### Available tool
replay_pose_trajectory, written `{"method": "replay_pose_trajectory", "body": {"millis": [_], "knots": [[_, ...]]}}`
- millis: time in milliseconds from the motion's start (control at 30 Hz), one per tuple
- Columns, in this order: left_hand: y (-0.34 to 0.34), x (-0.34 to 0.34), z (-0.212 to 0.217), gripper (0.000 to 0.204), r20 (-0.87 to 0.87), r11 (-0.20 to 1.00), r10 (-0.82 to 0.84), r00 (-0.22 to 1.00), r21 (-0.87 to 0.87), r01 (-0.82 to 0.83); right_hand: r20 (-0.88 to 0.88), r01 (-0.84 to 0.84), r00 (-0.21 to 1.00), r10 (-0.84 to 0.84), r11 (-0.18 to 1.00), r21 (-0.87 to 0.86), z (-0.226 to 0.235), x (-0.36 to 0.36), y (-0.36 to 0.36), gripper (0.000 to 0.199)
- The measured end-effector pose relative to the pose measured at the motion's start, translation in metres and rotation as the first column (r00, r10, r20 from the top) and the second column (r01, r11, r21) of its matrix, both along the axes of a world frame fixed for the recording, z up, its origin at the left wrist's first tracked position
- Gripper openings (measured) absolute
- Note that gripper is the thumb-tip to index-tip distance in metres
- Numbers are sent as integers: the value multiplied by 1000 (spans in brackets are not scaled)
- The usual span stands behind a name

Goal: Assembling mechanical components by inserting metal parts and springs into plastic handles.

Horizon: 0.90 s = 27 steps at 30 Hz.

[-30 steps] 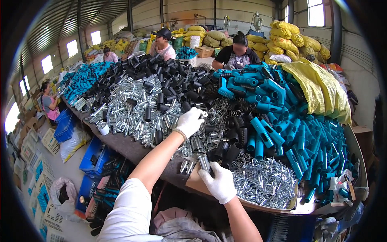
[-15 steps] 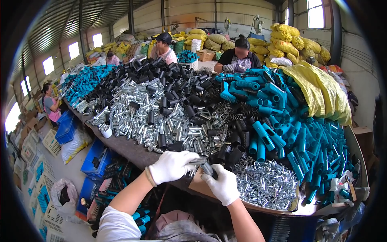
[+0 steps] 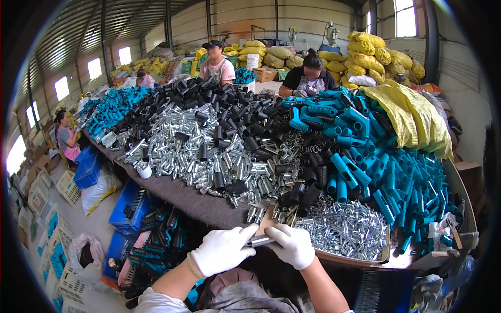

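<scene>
I see my left hand (image 3: 222, 250) and right hand (image 3: 293, 245), fingers closed, gripping one silver metal tube (image 3: 259, 241) together at the bench (image 3: 193, 201) edge.

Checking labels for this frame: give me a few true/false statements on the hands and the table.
1. Both hands wear white gloves. True: left hand and right hand are gloved.
2. The hands hold a blue plastic tube between them. False: it is a silver metal tube.
3. The hands are apart, each over a different pile. False: they meet at the near table edge, both touching the tube.
4. Blue tubes are heaped on the right of the table. True.
5. A shallow tray of small metal parts lies beside the right hand. True.
</scene>
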State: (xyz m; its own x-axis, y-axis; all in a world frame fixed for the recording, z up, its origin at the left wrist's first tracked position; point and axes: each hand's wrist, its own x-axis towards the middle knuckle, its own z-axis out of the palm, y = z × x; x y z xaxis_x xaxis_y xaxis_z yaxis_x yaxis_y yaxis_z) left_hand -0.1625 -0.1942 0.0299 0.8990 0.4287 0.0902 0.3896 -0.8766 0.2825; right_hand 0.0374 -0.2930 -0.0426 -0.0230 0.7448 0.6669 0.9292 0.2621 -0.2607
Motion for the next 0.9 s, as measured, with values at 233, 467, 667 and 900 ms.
{"method": "replay_pose_trajectory", "body": {"millis": [233,467,667,900], "knots": [[-8,-40,-10,30,673,613,-320,667,-389,687,-683,45,723,-100,994,-97,-45,-54,-80,36],[-53,-16,-63,18,693,786,31,721,-462,411,-954,-493,147,-261,817,-299,-53,-73,-102,32],[-62,-7,-97,76,573,307,196,796,-807,505,-957,-585,-267,-116,808,66,-63,-70,-111,37],[-66,-5,-86,55,701,638,235,673,-633,437,-868,-436,478,-135,821,-368,-42,-43,-109,36]]}}
